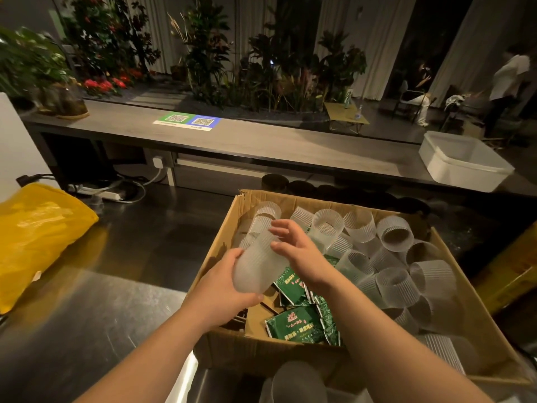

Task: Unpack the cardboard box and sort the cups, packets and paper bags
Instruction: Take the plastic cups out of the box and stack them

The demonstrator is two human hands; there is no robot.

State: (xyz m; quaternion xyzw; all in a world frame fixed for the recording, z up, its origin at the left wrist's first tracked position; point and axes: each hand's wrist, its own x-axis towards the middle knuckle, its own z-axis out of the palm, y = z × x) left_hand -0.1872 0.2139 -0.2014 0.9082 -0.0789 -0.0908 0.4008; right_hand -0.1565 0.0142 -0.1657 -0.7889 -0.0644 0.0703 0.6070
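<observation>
An open cardboard box stands on the steel counter and holds several ribbed translucent cups and green packets. My left hand grips the base of a stack of nested ribbed cups above the box's left side. My right hand is beside the stack, its thumb and fingertips touching the upper cups with the fingers loosely spread. Brown paper shows under the packets; I cannot tell whether it is a bag.
A yellow plastic bag lies on the counter at left. A white tub sits on the long grey bar behind. More cups stand at the near edge. Plants and a person are in the background.
</observation>
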